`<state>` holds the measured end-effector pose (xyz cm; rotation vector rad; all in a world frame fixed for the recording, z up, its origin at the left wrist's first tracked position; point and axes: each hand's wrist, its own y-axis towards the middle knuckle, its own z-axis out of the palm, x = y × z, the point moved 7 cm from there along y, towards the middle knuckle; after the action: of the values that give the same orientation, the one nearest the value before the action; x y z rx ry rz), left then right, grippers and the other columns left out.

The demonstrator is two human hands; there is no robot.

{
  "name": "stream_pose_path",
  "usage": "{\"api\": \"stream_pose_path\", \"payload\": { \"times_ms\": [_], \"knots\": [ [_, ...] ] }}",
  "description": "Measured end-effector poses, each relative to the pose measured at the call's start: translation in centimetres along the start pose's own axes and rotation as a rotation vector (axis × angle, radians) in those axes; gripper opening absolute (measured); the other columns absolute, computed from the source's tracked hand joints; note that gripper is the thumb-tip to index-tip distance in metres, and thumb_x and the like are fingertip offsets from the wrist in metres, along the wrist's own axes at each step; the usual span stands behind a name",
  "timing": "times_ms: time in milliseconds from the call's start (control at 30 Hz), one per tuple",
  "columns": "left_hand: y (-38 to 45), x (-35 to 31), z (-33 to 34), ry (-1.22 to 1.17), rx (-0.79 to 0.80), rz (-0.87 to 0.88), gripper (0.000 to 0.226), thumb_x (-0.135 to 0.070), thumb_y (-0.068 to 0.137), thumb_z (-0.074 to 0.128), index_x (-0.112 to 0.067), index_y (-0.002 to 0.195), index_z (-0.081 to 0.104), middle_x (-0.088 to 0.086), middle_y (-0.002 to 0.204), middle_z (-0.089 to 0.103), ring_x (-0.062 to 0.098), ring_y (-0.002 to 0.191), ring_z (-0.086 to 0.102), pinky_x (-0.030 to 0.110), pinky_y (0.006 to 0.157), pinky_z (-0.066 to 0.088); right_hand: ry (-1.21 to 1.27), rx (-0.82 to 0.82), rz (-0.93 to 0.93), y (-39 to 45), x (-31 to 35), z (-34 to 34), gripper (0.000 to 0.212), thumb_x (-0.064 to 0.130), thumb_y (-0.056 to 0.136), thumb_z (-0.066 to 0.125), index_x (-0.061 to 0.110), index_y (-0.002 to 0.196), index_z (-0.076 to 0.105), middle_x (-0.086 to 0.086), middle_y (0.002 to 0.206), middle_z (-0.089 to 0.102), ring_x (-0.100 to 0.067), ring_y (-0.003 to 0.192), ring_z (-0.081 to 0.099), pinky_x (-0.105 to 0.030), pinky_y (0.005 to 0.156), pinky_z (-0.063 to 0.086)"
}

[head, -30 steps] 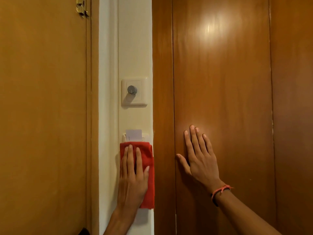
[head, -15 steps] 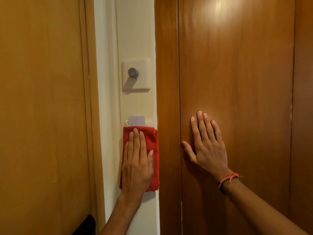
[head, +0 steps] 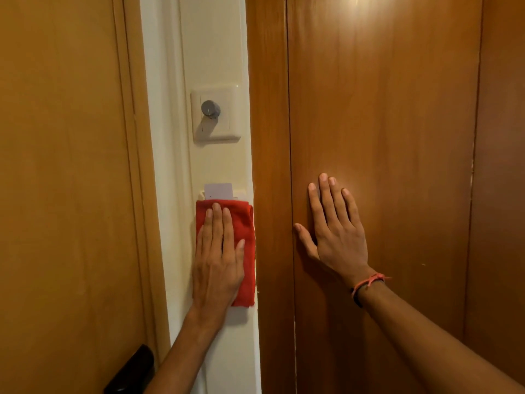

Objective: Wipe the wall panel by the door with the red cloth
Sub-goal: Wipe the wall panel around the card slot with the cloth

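A narrow cream wall panel runs upright between a light wooden door on the left and darker wood panelling on the right. My left hand lies flat on a folded red cloth, pressing it against the cream panel just below a card holder. My right hand rests flat with fingers spread on the dark wood, holding nothing. A red string bracelet circles that wrist.
A white switch plate with a grey round knob sits on the panel above the cloth. A white card sticks up from its holder right at the cloth's top edge. A black door handle shows at the lower left.
The view has dropped a little and moved closer, bringing the black handle into sight. The cloth and my left hand stay just under the card holder. My right hand stays flat on the wood.
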<state>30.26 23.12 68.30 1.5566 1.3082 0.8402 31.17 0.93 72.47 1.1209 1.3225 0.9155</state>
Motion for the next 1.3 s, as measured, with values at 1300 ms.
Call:
{"api": "stream_pose_path", "payload": {
  "times_ms": [1300],
  "knots": [
    [-0.3,-0.1,-0.3,-0.097,-0.014,0.023,0.061,-0.041,0.104,0.025,-0.006,0.154,0.017,0.016,0.162,0.023,0.027,0.152,0.017,0.046,0.123,0.022,0.015,-0.015,0.001,-0.1,0.0,-0.2,0.081,0.061,0.103,0.032,0.008,0.163,0.021,-0.020,0.170,0.022,-0.033,0.160,0.020,-0.049,0.130,0.020]
  ]
}}
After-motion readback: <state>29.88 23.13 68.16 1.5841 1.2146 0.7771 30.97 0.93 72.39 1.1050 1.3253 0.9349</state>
